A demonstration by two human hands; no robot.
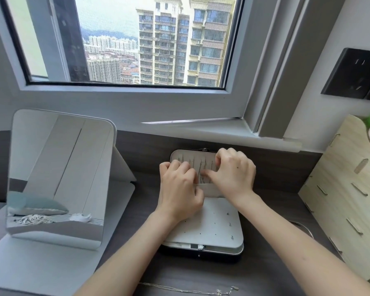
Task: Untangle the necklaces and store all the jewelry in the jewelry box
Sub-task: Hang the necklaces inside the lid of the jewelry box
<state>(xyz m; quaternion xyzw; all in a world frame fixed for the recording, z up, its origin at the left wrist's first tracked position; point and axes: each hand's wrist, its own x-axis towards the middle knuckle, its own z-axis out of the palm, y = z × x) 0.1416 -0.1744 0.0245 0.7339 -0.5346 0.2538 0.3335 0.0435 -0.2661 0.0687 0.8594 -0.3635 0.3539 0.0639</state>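
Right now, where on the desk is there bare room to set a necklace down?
Free: the dark desk strip between mirror and jewelry box; the patch between the box's front and the necklace at the near edge; the far stretch between box and wooden organizer. Crowded: the lid, with left hand and right hand over it.

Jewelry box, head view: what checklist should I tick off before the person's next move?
1. Jewelry box open, lid raised: ok.
2. Left hand and right hand both at the lid: ok.
3. Chain between the hands seated on a lid hook: cannot tell, fingers cover the hooks.
4. Grip on that chain: cannot tell.
5. All necklaces stored: not ok, one necklace lies on the desk in front of the box.
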